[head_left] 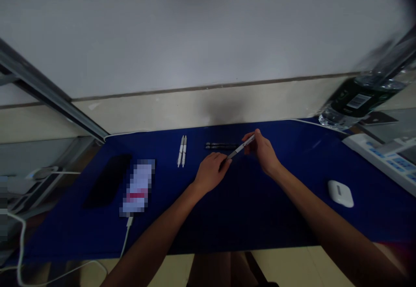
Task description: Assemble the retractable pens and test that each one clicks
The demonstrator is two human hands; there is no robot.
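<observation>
Evenly steady the white pen (241, 147), left hand (212, 170) and right hand (264, 152) clamped on opposite ends, toward the blue desktop (302, 148)'s far edge.

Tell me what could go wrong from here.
The white pen held between the left hand and right hand could slip and knock the dark pens lying just beyond it. The left forearm looks close to the charging cable, which runs over the table edge; a snag might tug the plugged-in phone.

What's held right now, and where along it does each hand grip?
A white-and-grey pen: the left hand holds its grey end, the right hand its opposite, white end.
</observation>
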